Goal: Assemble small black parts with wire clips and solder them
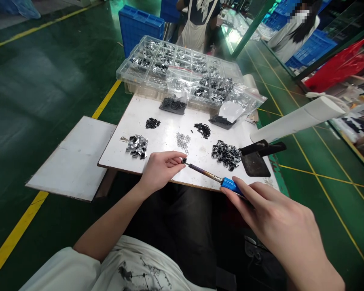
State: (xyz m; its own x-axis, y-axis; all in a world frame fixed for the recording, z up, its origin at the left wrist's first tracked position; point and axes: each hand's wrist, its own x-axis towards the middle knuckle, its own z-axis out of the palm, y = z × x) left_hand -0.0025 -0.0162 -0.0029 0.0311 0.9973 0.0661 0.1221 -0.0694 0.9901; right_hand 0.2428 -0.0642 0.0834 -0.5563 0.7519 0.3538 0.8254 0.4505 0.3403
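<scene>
Tabletop [166, 128]: white, the person seated at its near edge. Compartmented tray [121, 75] at the tabletop's far edge, loaded with small dark and shiny parts; presumably set back to leave the near part free for handwork. White tube [300, 117] slants up off the tabletop's right side. Two clear bags [172, 106] of black bits stand along the tabletop's far side, against the tray, perhaps as refill stock.

Right hand [273, 212] just off the tabletop's near edge: fingers closed about the blue handle of the iron [206, 173], likely well back to stay off the metal shaft. Left hand [162, 167] over the tabletop's near edge: thumb and forefinger pinched nearly shut on one small piece.

Dark plate [256, 166] flat near the tabletop's right edge. Silvery heaps [137, 146] toward its left and right sides, black heaps [152, 123] farther in, fine bits [183, 140] at its middle; kept apart by kind, it seems, for easy picking.

Smallest, the piece [184, 160], above the tabletop's near edge, held out by its side, probably so the fingers clear the iron's tip. Contact with the tip: cannot tell.
</scene>
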